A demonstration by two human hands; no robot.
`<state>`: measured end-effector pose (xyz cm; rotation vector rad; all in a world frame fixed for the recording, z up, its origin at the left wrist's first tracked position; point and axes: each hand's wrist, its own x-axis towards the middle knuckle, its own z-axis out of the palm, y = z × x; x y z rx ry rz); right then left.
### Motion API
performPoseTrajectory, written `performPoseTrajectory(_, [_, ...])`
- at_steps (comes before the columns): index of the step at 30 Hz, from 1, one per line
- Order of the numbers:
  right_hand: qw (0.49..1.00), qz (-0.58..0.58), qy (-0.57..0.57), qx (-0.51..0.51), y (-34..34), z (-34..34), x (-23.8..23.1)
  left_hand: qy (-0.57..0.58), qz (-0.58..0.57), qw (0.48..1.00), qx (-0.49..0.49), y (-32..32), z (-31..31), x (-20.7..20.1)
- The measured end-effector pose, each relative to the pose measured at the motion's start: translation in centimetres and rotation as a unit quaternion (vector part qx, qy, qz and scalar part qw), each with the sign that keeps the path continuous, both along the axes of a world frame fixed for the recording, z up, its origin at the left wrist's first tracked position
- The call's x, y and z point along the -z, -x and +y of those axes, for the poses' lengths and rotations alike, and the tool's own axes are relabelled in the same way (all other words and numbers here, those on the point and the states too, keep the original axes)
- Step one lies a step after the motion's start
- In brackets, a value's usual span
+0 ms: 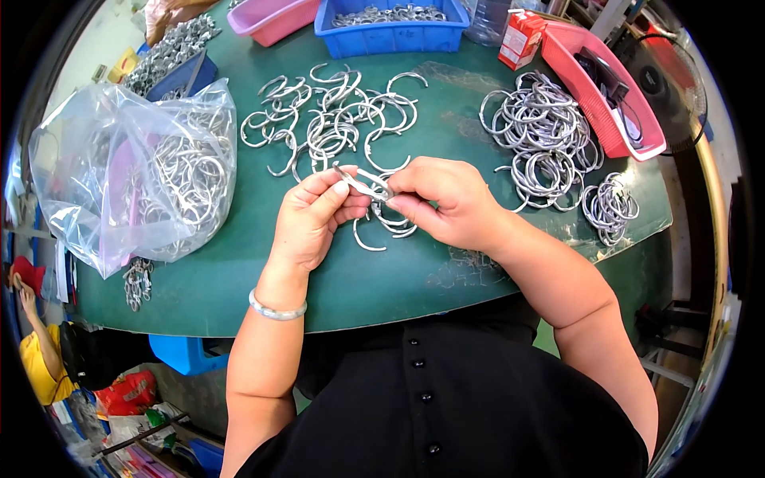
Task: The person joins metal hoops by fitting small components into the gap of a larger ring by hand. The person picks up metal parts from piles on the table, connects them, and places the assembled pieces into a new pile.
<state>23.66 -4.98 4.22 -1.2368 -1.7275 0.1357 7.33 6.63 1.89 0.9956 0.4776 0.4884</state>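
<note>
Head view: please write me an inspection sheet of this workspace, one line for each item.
Surface: green table, scuffed near the front edge.
Job's things: one open metal ring pinched between left hand and right hand; a few rings lie under the hands.
Clutter: loose open rings in the middle; heap of closed rings at right; clear bag of rings at left; blue bin, pink bin, red tray, small red carton.
Grippers: both hands' fingers closed on the ring.
Cables: nothing seen.
Surroundings: another person's yellow sleeve at lower left; blue stool under the table.
</note>
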Motion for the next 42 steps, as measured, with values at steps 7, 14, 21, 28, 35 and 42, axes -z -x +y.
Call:
performPoseTrajectory(7, [0.999,-0.027,-0.041,0.019,0.2,0.0,0.0,-0.001,-0.011,1.0,0.016,0.1,0.1,0.1])
performPoseTrajectory(14, [0.997,-0.037,-0.052,0.031,0.0,0.0,-0.2,-0.007,-0.036,0.999,0.012,0.1,0.1,0.2])
performPoseTrajectory(21, [0.996,0.04,-0.014,0.08,-0.5,0.3,0.2,-0.193,-0.075,0.974,-0.091,0.1,-0.6,0.3])
performPoseTrajectory(28, [0.986,0.115,0.084,0.087,-1.0,0.5,0.6,-0.4,-0.076,0.908,-0.098,0.2,-1.3,-0.1])
performPoseTrajectory(35, [0.981,0.141,0.114,0.073,-1.0,0.7,1.0,-0.439,-0.068,0.889,-0.109,0.2,-1.5,-0.4])
performPoseTrajectory(42, [0.981,0.131,0.131,0.058,-1.0,0.9,1.4,-0.513,-0.055,0.848,-0.119,0.2,-1.6,-0.6])
